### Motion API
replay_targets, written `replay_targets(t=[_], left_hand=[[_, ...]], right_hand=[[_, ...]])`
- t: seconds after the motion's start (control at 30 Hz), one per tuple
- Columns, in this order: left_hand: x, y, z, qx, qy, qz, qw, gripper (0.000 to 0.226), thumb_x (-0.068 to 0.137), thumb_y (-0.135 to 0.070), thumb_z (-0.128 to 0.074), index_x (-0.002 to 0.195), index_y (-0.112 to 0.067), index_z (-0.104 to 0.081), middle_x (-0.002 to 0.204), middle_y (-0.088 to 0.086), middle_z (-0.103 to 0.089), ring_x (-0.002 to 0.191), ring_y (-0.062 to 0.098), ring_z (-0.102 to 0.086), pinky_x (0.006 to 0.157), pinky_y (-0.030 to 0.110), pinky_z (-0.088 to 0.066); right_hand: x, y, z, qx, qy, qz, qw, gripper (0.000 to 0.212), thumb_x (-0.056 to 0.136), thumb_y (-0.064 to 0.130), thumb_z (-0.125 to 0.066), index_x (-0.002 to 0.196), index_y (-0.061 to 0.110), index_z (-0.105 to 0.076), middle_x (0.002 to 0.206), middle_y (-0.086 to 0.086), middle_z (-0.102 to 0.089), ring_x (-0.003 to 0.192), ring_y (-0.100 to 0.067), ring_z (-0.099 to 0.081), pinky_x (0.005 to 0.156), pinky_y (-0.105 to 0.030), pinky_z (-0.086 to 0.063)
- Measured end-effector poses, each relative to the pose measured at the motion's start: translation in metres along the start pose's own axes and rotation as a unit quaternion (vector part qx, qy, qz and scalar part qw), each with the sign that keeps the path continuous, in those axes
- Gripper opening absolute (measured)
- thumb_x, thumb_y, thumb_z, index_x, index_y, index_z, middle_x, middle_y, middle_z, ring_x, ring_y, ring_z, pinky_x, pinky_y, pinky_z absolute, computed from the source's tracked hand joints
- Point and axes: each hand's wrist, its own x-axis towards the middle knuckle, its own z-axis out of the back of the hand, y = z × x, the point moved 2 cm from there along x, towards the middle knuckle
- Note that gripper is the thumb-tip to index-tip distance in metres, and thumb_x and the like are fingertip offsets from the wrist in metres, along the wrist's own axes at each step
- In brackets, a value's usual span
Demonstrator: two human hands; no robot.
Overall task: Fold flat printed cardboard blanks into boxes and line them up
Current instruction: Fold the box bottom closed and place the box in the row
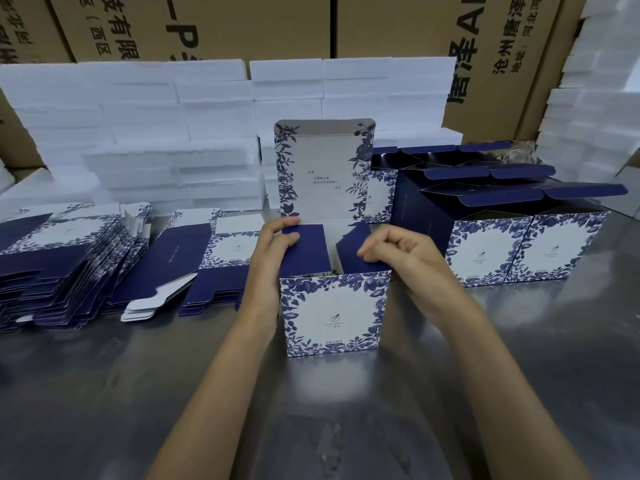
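Note:
A blue-and-white floral box (pixel 334 315) stands upright on the steel table in the middle, its tall lid panel (pixel 323 171) raised at the back. My left hand (pixel 272 261) holds the box's left side, thumb and fingers curled on the dark blue left flap (pixel 308 252). My right hand (pixel 394 252) pinches the dark blue right flap (pixel 353 249), which tilts inward over the opening. Flat printed blanks (pixel 65 258) lie in fanned stacks at the left. Several folded boxes (pixel 519 247) stand in rows at the right, lids open.
White foam slabs (pixel 173 133) are stacked behind the blanks and at the far right. Large brown shipping cartons (pixel 391 26) form a wall at the back. The steel table (pixel 138 393) stretches toward me.

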Motion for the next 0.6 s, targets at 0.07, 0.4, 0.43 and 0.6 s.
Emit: replay_targets(t=[0.07,0.4,0.43,0.6], left_hand=[[-0.0003,0.0002,0.0004,0.0,0.005,0.0,1.0,0.021,0.092,-0.02,-0.057,0.1,-0.034,-0.071,0.099,-0.013,-0.073,0.084,0.01,-0.07,0.068,0.029,-0.055],[-0.0028,-0.002,0.0006,0.006,0.005,0.002,1.0,0.026,0.095,-0.012,-0.053,0.098,-0.031,-0.07,0.102,-0.005,-0.071,0.082,0.015,-0.066,0.067,0.031,-0.052],[-0.003,-0.002,0.0005,0.005,0.006,0.002,1.0,0.026,0.094,-0.012,-0.053,0.098,-0.031,-0.07,0.104,-0.004,-0.071,0.083,0.016,-0.066,0.068,0.032,-0.051],[-0.0037,-0.0011,0.0003,0.009,0.01,0.007,1.0,0.026,0.093,-0.011,-0.053,0.097,-0.03,-0.071,0.105,-0.006,-0.071,0.082,0.016,-0.065,0.066,0.031,-0.049]], right_hand=[[-0.0003,0.0013,-0.0012,-0.009,-0.015,0.015,1.0,0.016,0.075,0.018,-0.062,0.067,0.024,-0.075,0.074,0.002,-0.069,0.073,-0.005,-0.057,0.072,-0.014,-0.045],[0.002,-0.0013,-0.0013,-0.003,-0.046,0.027,0.999,0.018,0.074,0.018,-0.06,0.061,0.025,-0.071,0.069,0.007,-0.068,0.07,-0.003,-0.058,0.069,-0.011,-0.044],[0.0026,-0.0022,-0.0011,0.001,-0.046,0.028,0.999,0.018,0.075,0.018,-0.06,0.062,0.024,-0.071,0.069,0.007,-0.068,0.071,-0.003,-0.058,0.069,-0.011,-0.044],[0.0038,-0.0043,-0.0009,0.055,-0.082,0.015,0.995,0.009,0.078,0.024,-0.069,0.07,0.027,-0.072,0.077,-0.004,-0.065,0.073,-0.013,-0.055,0.066,-0.021,-0.043]])
